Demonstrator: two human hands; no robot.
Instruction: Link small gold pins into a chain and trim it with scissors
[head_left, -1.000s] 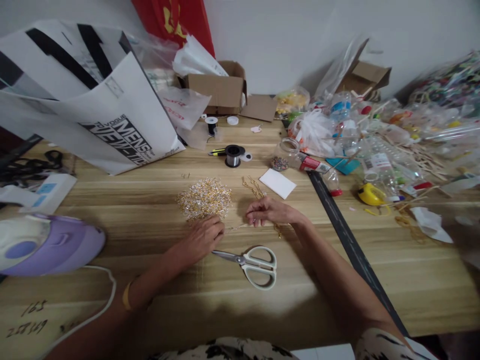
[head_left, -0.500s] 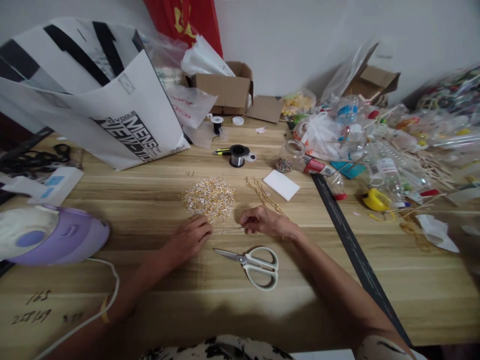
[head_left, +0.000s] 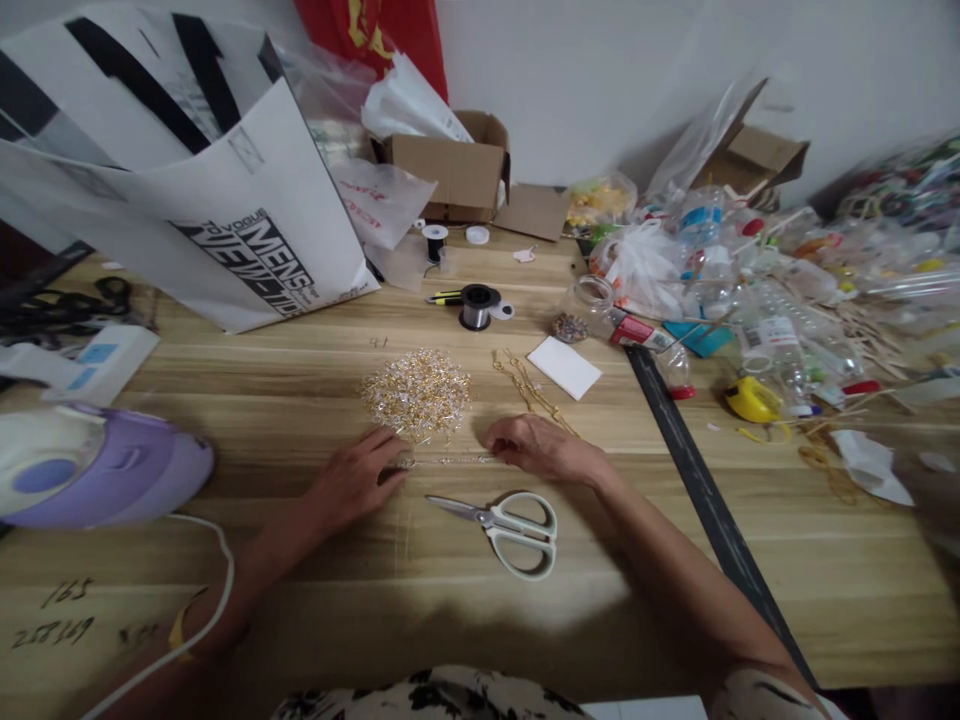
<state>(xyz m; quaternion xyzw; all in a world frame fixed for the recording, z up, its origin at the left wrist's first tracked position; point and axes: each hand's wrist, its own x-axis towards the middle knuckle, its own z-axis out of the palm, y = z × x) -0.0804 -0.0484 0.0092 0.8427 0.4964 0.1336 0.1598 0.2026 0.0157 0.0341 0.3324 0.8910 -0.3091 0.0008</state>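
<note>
Beaded strand (head_left: 450,460): flat on the counter (head_left: 300,400), stretched between both hands, just near of the bead pile (head_left: 416,392).
Left hand (head_left: 352,480): grip pinching strand's left end.
Right hand (head_left: 544,450): grip pinching its right end.
Scissors (head_left: 506,520): just near of strand.

Both hands on worktop (head_left: 315,580) — left hand (head_left: 352,478) and right hand (head_left: 541,448) pinch ends of thin beaded strand (head_left: 450,460). Scissors (head_left: 504,520) just below — gold bead pile (head_left: 416,392) above.
</note>
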